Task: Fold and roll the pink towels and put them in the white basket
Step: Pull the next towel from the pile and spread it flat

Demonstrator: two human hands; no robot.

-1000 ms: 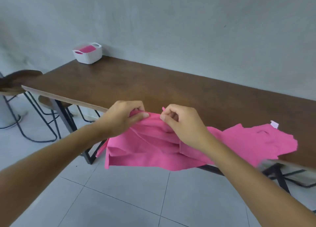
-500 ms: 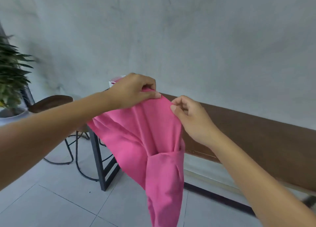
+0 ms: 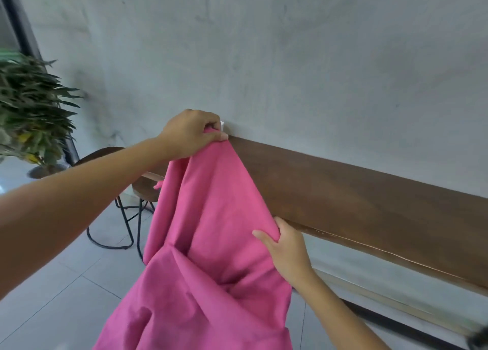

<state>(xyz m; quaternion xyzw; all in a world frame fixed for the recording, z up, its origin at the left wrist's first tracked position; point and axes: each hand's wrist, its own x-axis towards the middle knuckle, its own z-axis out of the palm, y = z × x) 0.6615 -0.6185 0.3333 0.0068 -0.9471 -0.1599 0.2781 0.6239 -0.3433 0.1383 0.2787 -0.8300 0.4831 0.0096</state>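
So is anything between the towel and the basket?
Nothing visible. The left hand and right hand both grip the towel, held up in front of the table. The basket is mostly hidden behind the left hand; only a white sliver shows.

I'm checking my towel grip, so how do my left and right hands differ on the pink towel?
The left hand is raised high; the right hand sits lower, by the front edge of the wooden table. The left hand pinches the top corner of the pink towel; the right hand grips its side edge. Both hold the same towel.
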